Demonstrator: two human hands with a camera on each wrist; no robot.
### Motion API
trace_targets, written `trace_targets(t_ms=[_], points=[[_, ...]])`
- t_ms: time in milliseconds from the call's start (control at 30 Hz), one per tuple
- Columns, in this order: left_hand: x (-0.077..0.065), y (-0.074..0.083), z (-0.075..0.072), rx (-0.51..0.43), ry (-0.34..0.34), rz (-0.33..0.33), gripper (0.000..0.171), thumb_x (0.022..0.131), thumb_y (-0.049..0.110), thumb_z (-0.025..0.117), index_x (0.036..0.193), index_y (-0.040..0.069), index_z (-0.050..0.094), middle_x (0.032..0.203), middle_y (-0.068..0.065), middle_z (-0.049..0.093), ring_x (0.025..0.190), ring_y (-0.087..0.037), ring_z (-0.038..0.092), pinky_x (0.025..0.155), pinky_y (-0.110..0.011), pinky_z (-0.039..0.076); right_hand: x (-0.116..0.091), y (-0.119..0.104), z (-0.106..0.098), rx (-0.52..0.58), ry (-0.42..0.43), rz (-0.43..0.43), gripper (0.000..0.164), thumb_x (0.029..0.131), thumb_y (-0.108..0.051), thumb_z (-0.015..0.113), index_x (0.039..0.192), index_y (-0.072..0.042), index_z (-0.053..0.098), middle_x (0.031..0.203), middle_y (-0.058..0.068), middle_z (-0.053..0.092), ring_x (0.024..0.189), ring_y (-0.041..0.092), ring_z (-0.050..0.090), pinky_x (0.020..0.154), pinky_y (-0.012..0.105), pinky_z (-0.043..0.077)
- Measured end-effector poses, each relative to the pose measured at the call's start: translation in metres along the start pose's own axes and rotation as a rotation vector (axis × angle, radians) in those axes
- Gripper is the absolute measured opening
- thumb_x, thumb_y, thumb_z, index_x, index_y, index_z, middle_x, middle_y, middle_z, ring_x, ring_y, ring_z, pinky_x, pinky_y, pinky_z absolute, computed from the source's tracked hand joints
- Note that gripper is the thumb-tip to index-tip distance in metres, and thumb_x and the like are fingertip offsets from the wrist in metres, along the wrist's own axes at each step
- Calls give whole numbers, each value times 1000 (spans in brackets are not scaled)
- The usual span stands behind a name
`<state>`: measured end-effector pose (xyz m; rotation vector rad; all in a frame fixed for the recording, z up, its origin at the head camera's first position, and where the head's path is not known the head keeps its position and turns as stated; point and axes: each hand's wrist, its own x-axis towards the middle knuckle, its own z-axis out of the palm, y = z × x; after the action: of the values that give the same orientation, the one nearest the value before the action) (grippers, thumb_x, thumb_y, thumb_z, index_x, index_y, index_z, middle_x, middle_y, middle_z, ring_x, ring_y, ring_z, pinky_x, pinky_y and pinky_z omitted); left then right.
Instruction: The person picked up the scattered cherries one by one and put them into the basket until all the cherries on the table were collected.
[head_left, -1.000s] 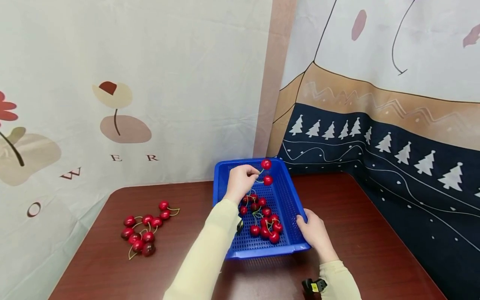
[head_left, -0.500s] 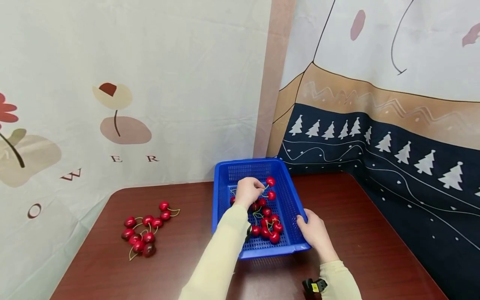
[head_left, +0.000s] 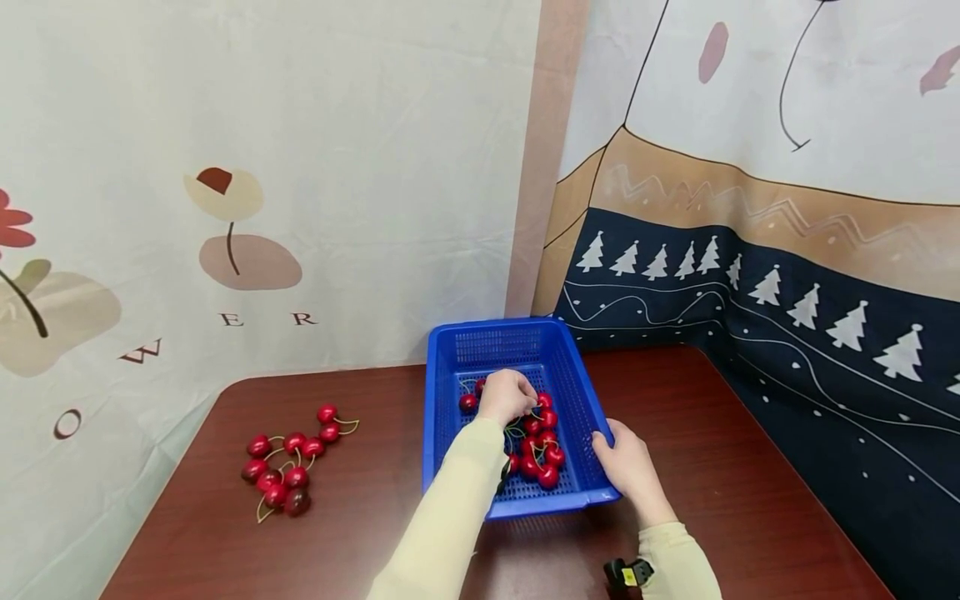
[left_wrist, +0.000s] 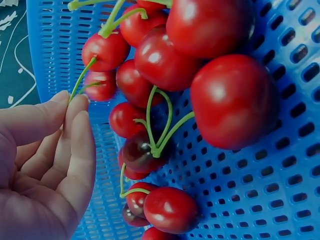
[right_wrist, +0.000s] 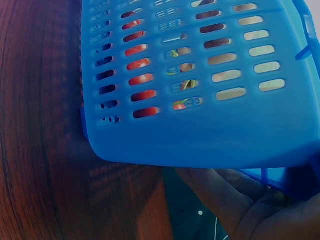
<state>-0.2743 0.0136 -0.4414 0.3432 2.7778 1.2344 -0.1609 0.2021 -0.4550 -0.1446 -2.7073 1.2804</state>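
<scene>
The left hand (head_left: 507,396) reaches into the blue plastic basket (head_left: 551,502), thumb and fingertips pinched narrow on a thin green stem (left_wrist: 80,76), and the joined pair of cherries (head_left: 549,419) at the stem's far end lies just to the right of those fingertips as the head view shows it. The stem's long axis runs out sideways from the pinch toward the basket's right wall, so the fruit sits between the fingers and that wall, beside the heaped cherries (head_left: 530,467) in the basket. Whether the pair rests on the mesh floor or on its neighbours, I cannot quite tell, since the hand covers part of the spot. The right hand (head_left: 628,462) grips the basket's right rim near the front corner, thumb over the edge, apart from the held pair; the left is plainly the nearer. The loose cherries (head_left: 296,477) on the brown table (head_left: 382,475) lie well apart, left of the basket.
</scene>
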Motion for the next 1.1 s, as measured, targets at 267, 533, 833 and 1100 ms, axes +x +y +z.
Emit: trace_targets(t_ms=[267,533,833,1100], points=[[-2,0,0,88,-2,38,4,80,5,79,84,6,78,81,-1,71,77,-18,65,74,-34,54,0,0,0,8,1,3,36,97,-10,54,125,12,56,111,27,65,89,32,65,80,51,53],[-6,7,-12,95,6,42,18,87,15,76,102,5,75,101,-8,72,96,-26,67,86,-41,53,0,0,0,6,-4,3,36,98,-10,54,125,12,57,109,27,66,87,31,66,79,50,53],[-20,28,-44,-74,45,58,41,93,22,71,130,7,63,122,-10,66,111,-26,63,94,-42,51,-1,-2,0,-2,-9,2,37,98,-11,53,126,12,56,113,29,64,92,34,65,82,52,52],[-36,43,-80,-82,106,94,48,93,24,70,136,7,58,126,-11,65,114,-26,63,97,-42,50,-1,-1,-1,-8,-19,3,37,99,-12,52,127,12,55,114,29,64,91,34,66,81,52,53]])
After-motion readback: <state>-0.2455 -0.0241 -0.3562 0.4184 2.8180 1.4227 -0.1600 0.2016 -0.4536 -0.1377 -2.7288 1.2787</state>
